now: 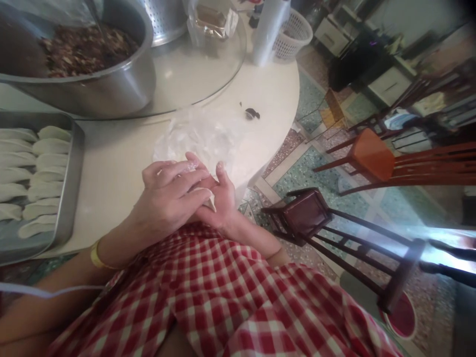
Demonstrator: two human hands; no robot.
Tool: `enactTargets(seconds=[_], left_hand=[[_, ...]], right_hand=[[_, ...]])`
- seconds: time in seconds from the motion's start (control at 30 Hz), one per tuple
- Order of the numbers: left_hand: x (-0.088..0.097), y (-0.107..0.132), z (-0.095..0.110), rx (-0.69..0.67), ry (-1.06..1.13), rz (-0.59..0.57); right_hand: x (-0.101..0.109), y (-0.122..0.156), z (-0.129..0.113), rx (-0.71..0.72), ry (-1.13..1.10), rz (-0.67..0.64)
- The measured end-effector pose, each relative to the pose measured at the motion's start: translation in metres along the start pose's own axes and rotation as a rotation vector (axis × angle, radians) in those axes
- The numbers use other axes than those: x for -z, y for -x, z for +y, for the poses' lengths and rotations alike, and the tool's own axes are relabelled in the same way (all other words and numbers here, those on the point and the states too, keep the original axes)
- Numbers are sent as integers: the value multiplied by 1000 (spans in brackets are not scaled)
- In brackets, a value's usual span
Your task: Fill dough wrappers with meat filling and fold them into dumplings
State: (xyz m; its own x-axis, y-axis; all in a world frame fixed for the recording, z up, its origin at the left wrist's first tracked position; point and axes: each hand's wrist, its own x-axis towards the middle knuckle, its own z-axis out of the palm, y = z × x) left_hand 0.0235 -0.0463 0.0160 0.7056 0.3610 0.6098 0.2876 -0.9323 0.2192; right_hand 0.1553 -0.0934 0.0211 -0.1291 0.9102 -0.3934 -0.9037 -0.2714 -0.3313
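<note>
Both of my hands meet in front of my lap at the table's edge. My left hand [169, 193], with a yellow band on its wrist, comes over from the left, its fingers bent across the right palm. Underneath, my right hand [225, 201] is turned palm up with its thumb and a fingertip sticking out. Between them a pale dumpling wrapper [210, 200] shows at its edge; the left fingers hide most of it, and any filling is out of sight. White flour marks the fingers. A crumpled clear plastic bag [197, 134] lies just beyond the hands.
A metal tray [79, 153] of shaped dumplings [48, 176] stands left. Behind it, a large steel bowl [122, 84] holds chopped filling [85, 49]. A plastic wrap roll [270, 32] and white basket [297, 34] stand at the back. Chairs [307, 213] occupy the floor at right.
</note>
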Motion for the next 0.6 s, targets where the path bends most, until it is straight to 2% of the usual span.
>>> enactTargets(seconds=[0.1, 0.2, 0.27, 0.4, 0.6], left_hand=[[5, 2, 2, 32, 3, 5], [12, 3, 4, 173, 37, -35], [15, 2, 7, 215, 40, -30], [13, 1, 14, 226, 4, -19], [9, 9, 16, 232, -52, 12]], right_hand=[[1, 1, -2, -26, -34, 21], [2, 1, -3, -19, -47, 9], [1, 2, -1, 15, -29, 3], [-2, 3, 5, 84, 21, 44], [3, 0, 7, 146, -40, 7]])
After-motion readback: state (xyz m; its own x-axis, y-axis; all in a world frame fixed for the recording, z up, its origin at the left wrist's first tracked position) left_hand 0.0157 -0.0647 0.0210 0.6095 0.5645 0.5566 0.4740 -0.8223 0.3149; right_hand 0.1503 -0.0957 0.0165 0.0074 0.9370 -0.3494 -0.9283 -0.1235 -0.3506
